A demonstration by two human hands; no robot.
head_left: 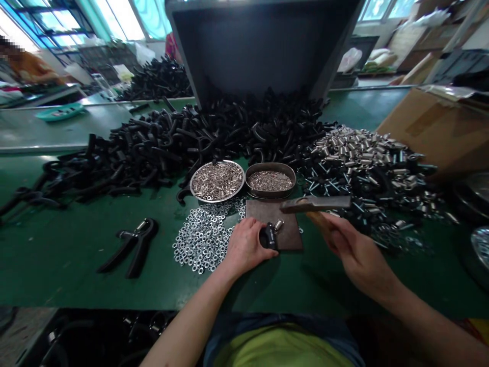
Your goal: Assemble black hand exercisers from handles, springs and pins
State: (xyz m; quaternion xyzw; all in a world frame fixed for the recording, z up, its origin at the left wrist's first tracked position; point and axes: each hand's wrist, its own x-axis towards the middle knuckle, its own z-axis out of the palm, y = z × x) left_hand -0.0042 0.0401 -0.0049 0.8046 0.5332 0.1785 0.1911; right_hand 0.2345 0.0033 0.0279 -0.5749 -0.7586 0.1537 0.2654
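My left hand (250, 243) grips a small black plastic part (270, 236) on a brown metal plate (293, 235). A silver coil spring (278, 225) stands out at the part's far right side. Fingers of my right hand (353, 252) wrap round the wooden handle of a hammer (315, 204), whose head is raised above the plate's right side. Left of my left hand lies a heap of small metal rings or nuts (200, 239). One black hand grip exerciser (134, 247) with a spring rests apart on the green table (69, 255).
Behind the plate stand a round dish of metal pins (217, 181) and an oval tin of small rivets (270, 181). Black handles (153, 148) pile up before a grey bin (263, 51). Springs (355, 148) and a cardboard box (439, 127) lie right. A person (30, 66) sits far left.
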